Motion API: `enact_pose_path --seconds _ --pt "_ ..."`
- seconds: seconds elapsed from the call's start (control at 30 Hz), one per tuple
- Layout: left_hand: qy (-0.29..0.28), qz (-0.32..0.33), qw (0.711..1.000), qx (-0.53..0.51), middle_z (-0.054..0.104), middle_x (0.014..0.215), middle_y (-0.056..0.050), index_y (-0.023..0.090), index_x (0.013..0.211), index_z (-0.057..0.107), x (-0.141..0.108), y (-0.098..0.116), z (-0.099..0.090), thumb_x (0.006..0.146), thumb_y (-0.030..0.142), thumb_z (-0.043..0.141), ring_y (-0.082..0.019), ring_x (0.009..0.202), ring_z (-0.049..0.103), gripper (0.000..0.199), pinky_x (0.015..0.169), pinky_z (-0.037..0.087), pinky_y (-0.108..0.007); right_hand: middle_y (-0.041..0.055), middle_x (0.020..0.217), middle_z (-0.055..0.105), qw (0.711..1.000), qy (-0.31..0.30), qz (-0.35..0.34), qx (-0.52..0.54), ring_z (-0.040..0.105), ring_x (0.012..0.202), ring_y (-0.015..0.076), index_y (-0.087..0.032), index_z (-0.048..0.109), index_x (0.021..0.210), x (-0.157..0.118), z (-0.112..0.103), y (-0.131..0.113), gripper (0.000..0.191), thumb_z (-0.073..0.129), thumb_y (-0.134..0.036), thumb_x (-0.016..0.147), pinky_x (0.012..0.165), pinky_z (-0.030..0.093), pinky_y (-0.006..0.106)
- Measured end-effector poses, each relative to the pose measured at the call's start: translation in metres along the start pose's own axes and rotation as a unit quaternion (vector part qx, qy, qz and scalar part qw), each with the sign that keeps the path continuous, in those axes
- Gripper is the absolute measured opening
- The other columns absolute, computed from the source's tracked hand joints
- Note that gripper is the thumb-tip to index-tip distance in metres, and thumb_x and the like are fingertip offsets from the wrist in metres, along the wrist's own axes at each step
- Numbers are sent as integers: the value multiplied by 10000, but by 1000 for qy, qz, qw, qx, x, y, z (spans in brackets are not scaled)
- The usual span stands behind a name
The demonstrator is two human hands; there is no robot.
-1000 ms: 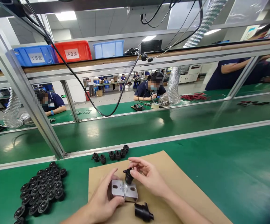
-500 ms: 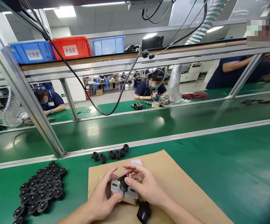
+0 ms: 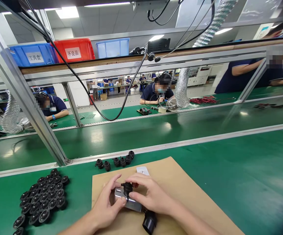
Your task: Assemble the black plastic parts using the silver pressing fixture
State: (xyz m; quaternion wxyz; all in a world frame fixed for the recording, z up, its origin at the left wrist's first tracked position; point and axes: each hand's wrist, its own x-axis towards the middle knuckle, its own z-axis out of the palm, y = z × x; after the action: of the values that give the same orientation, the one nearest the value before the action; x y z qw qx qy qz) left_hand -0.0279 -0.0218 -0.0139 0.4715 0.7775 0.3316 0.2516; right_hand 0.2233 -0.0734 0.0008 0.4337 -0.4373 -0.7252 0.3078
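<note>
My left hand (image 3: 106, 205) grips the near and left sides of a silver metal block (image 3: 133, 205) with a slot in its top. A small black plastic fitting with a side spout (image 3: 127, 188) stands on the block. My right hand (image 3: 153, 194) pinches that fitting between thumb and fingers. Near my right wrist, a larger black cylindrical part (image 3: 149, 222) lies with its open end toward me. Behind my right fingers, a flat silver metal piece (image 3: 142, 170) shows in part; the rest is hidden.
Brown cardboard (image 3: 180, 189) lies under my hands on the green bench (image 3: 241, 169). Several round black parts (image 3: 43, 195) are grouped at left. Several small black fittings (image 3: 116, 162) line the back. A metal post (image 3: 50, 140) rises at left, and a black cable (image 3: 87, 94) hangs ahead.
My right hand has moved slightly left and its fingers have closed around the black fitting. The metal block has shifted slightly left with my left hand.
</note>
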Motion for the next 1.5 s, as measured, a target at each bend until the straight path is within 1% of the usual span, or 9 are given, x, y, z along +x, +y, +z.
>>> enact_pose_path --seconds 0.2,0.4,0.57,0.77,0.9,1.03,1.37,1.43,1.5 --pt "11 11 1000 -6 677 1338 -137 288 1647 358 0 -5 2 997 589 658 -336 1261 620 777 1177 427 -579 72 1104 772 999 11 -3 -34 699 1005 285 -288 765 1262 1 3 -3 354 787 -224 914 920 583 433" --pt "51 8 998 31 657 1412 -121 313 1599 455 -1 -4 4 899 261 775 -359 1337 569 771 1215 385 -600 117 1499 624 994 71 39 -72 553 1413 361 -300 664 1457 -2 -39 18 517 735 -293 945 1187 486 573" --pt "61 -13 997 41 678 1396 -94 325 1589 469 1 -2 4 836 150 792 -358 1357 551 838 1237 362 -600 95 1482 626 989 -3 97 -108 614 1326 356 -348 581 1536 -8 -63 52 710 749 -203 861 1124 542 549" --pt "68 -12 997 38 681 1363 -86 327 1595 455 2 -6 6 804 158 834 -348 1319 568 894 1215 380 -576 106 1386 673 995 58 84 -12 665 1159 311 -295 597 1487 -3 -41 27 590 762 -322 922 1076 551 509" --pt "52 -9 999 7 672 1368 -84 338 1593 458 2 -8 7 780 167 876 -350 1308 568 930 1189 400 -563 69 1354 682 999 11 4 30 624 1211 306 -328 621 1441 -3 -19 -7 578 750 -194 894 1078 532 476" --pt "39 -11 999 3 680 1382 -62 373 1611 433 2 -8 7 761 144 893 -345 1311 559 993 1184 398 -548 77 1328 680 998 -37 -51 4 584 1229 314 -322 639 1400 -3 -9 -20 505 702 -140 934 1066 516 482" --pt "29 -4 1000 10 681 1384 -75 351 1628 418 2 -9 9 764 193 929 -347 1302 549 1016 1171 399 -531 64 1372 611 992 -124 -16 -14 528 1301 275 -334 598 1444 0 -16 -26 610 592 -32 913 1089 506 443" --pt "26 5 1000 14 682 1385 -79 362 1639 401 2 -10 9 788 281 946 -352 1313 550 1013 1183 390 -535 69 1233 641 993 -107 6 -57 571 1189 292 -304 652 1365 2 -14 -25 529 712 -97 882 1015 537 441" --pt "20 14 1000 15 684 1381 -91 365 1662 360 2 -11 8 811 419 944 -359 1311 560 1033 1183 392 -538 78 1158 649 993 -74 25 -93 589 1124 322 -268 669 1345 5 -11 -20 617 896 -214 774 981 550 469"
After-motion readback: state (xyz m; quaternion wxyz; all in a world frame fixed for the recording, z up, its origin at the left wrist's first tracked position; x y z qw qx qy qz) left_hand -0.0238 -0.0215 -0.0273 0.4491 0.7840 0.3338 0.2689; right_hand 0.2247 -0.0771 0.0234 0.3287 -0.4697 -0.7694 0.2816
